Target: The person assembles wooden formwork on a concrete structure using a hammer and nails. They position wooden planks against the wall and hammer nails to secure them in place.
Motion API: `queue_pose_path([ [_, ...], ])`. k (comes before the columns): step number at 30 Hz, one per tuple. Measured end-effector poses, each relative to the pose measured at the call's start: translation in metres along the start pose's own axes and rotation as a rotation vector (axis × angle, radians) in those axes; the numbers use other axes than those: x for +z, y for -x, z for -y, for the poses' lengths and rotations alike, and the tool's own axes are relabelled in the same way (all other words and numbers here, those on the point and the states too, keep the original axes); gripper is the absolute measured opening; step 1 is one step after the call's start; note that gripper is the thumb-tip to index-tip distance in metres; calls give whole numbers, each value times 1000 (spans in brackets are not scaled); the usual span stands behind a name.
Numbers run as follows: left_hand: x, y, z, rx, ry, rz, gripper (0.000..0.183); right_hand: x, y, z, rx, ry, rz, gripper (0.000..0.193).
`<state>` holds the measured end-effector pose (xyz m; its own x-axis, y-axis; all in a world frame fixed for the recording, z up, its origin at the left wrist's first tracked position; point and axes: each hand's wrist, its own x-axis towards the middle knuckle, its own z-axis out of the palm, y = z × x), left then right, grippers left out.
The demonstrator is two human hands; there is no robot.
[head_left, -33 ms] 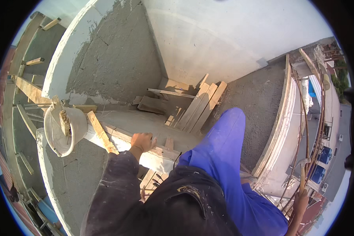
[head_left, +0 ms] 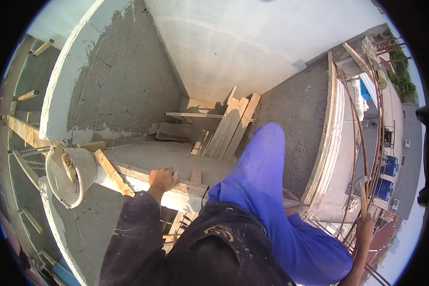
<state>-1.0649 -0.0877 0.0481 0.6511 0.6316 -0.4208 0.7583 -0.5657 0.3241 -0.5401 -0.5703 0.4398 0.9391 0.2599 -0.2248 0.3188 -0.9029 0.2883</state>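
My left hand (head_left: 163, 179) is closed over the far edge of a long wooden board (head_left: 186, 185) along the top of a low wall, its fingertips hidden. Out at the far right, my right hand (head_left: 365, 229) grips the wooden handle of a hammer (head_left: 362, 193), its metal head upward beside several thin rusty bars (head_left: 379, 157). Left of my left hand, a short wooden piece (head_left: 113, 172) lies across the wall top. Beyond it, a white bucket (head_left: 85, 172) stands tilted in view, with a mortar-crusted tool (head_left: 68, 167) inside.
Several loose planks (head_left: 231, 126) lean in the recess ahead, next to a dark flat board (head_left: 173, 131). A grey plastered wall (head_left: 124, 71) rises at the left. My bent knee (head_left: 269, 143) reaches over the recess. Board-edged masonry (head_left: 321, 138) drops away at the right, toward blue tanks (head_left: 391, 166) below.
The view has turned slightly, so the bucket, planks and walls sit further left. Both hands keep their holds on the board and the hammer.
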Motion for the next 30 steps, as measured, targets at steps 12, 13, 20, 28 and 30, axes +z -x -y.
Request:
queue_pose_path([
  [12, 17, -27, 11, 36, -145, 142, 28, 12, -9, 23, 240, 110, 125, 20],
  [13, 19, -30, 13, 31, -139, 176, 28, 11, -9, 25, 243, 112, 122, 18],
  [20, 20, -54, 17, 124, -132, 233, 28, 26, 1, 44, 366, 164, 49, 24],
  [28, 17, -78, 15, 273, -134, 289, 29, 29, 22, 95, 487, 153, -35, 24],
  [30, 15, -79, 18, 282, -127, 305, 29, 25, 22, 98, 495, 156, -32, 25],
])
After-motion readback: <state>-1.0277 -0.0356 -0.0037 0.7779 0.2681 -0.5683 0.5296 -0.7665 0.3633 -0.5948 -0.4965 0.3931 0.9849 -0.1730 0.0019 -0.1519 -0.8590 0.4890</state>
